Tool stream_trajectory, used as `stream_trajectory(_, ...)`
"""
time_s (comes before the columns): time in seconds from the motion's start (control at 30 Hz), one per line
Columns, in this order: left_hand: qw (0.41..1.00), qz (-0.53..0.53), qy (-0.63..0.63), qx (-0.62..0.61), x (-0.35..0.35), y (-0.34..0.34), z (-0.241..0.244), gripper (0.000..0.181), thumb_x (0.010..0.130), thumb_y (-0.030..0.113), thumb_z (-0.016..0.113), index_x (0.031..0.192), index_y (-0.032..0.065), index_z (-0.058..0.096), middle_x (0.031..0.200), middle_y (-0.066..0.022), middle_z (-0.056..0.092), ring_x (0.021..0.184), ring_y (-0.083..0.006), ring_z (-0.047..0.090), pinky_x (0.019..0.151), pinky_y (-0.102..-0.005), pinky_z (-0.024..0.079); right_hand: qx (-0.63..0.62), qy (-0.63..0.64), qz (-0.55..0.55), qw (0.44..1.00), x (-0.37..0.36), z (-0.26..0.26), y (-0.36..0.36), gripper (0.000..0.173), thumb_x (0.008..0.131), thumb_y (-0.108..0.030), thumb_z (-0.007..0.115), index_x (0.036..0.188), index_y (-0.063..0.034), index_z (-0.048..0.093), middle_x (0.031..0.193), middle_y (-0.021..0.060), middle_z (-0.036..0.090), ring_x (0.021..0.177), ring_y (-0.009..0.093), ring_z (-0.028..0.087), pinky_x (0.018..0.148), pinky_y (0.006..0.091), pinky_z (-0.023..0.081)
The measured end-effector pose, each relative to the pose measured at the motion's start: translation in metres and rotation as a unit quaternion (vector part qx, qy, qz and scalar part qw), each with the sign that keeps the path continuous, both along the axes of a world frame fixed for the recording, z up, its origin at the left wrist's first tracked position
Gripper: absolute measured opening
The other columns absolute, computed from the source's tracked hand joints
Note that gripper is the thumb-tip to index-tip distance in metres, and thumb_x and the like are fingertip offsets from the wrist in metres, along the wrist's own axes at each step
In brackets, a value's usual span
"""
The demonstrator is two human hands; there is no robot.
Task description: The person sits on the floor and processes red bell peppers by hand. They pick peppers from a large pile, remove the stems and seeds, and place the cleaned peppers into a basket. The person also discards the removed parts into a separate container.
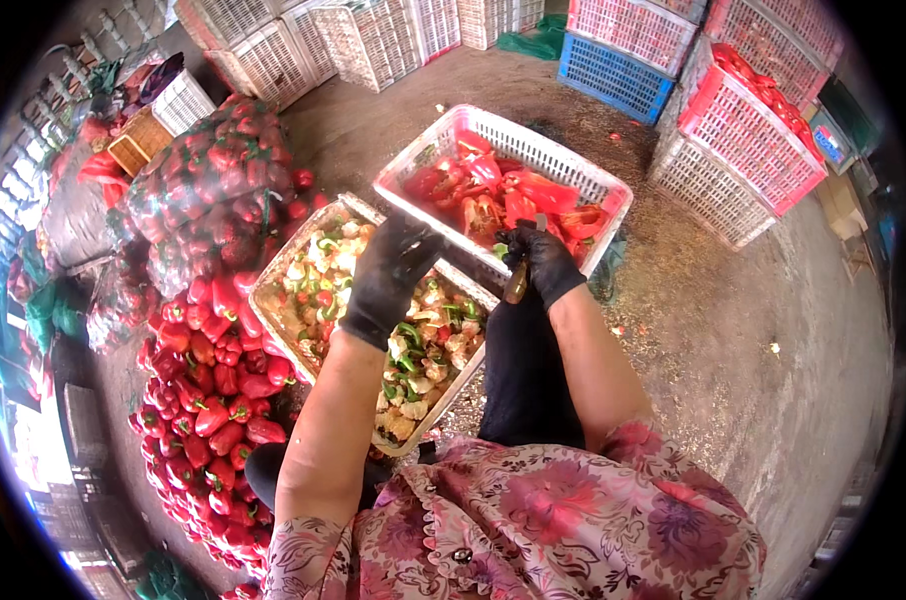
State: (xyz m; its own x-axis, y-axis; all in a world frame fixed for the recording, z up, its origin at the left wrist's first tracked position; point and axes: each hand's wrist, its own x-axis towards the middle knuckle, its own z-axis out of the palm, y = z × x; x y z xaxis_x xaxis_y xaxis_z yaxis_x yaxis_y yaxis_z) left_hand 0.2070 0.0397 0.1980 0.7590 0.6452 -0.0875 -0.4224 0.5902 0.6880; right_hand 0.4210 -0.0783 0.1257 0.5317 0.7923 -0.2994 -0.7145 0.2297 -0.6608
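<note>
My left hand, in a black glove, is over the crate of pepper cores, near the facing rims of two crates; its fingers are partly bent and I cannot tell if they hold anything. My right hand, also gloved in black, grips a knife with a brownish handle, at the near rim of the other crate; a bit of green lies by its fingers. That white and pink plastic crate holds cut red peppers. The lower crate holds pale pepper cores with green stems.
A large heap of whole red peppers lies at the left, below net sacks of peppers. Stacked plastic crates stand at the back, with a blue crate and a pink crate of peppers at the right. Scraps litter the concrete floor.
</note>
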Motion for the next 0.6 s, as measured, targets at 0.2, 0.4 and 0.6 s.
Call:
stream_trajectory(0.2, 0.976, 0.169, 0.132, 0.030, -0.126, 0.021, -0.056, 0.040, 0.095, 0.028, 0.049, 0.128, 0.0056, 0.047, 0.110, -0.0179, 0.061, 0.102, -0.0305, 0.060, 0.092, -0.0413, 0.048, 0.006, -0.104, 0.157, 0.982, -0.101, 0.042, 0.014, 0.042, 0.083, -0.005, 0.056, 0.123, 0.0012, 0.047, 0.101, 0.0151, 0.058, 0.065, 0.019, 0.062, 0.044, 0.0310, 0.050)
stream_trajectory(0.4, 0.900, 0.304, 0.243, 0.198, -0.311, 0.031, -0.059, 0.043, 0.094, 0.021, 0.049, 0.134, 0.0069, 0.041, 0.118, -0.0167, 0.058, 0.107, -0.0281, 0.058, 0.094, -0.0396, 0.047, -0.070, -0.327, 0.297, 0.895, -0.137, 0.040, 0.013, 0.028, 0.092, -0.023, 0.053, 0.112, -0.0034, 0.054, 0.068, 0.0073, 0.060, 0.044, 0.017, 0.055, 0.037, 0.0282, 0.044)
stream_trajectory(0.6, 0.549, 0.356, 0.647, 0.391, -0.535, -0.050, -0.108, 0.040, 0.093, 0.018, 0.050, 0.130, 0.0048, 0.045, 0.123, -0.0174, 0.054, 0.117, -0.0284, 0.052, 0.093, -0.0400, 0.047, -0.301, -0.742, 0.101, 0.591, -0.001, 0.054, 0.039, 0.046, 0.088, -0.042, 0.054, 0.118, -0.0069, 0.055, 0.093, 0.0218, 0.065, 0.090, 0.035, 0.063, 0.078, 0.0429, 0.048)
